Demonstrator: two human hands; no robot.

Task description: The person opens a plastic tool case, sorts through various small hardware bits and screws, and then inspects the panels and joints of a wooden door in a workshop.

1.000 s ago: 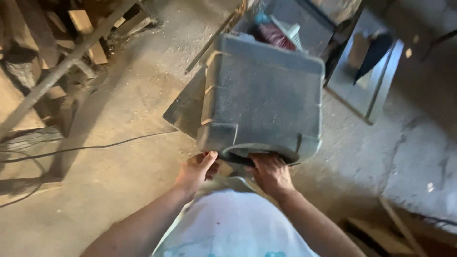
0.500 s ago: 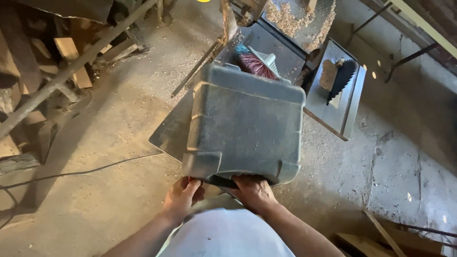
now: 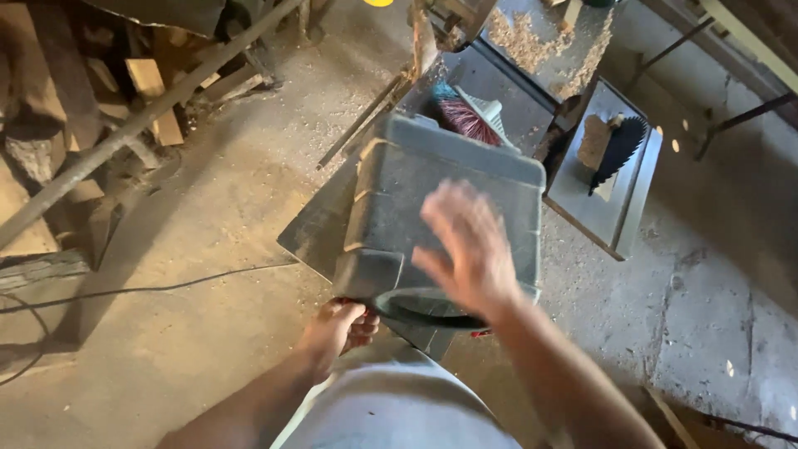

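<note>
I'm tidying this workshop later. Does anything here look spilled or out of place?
Yes. Sawdust and wood shavings lie spilled over the machine top and the floor beyond it. A dusty grey plastic container sits tilted on the metal table, its near corner gripped by the left hand; the right hand is raised, blurred.

Woodworking workshop, table saw (blade up), sawdust, timber offcuts
</note>
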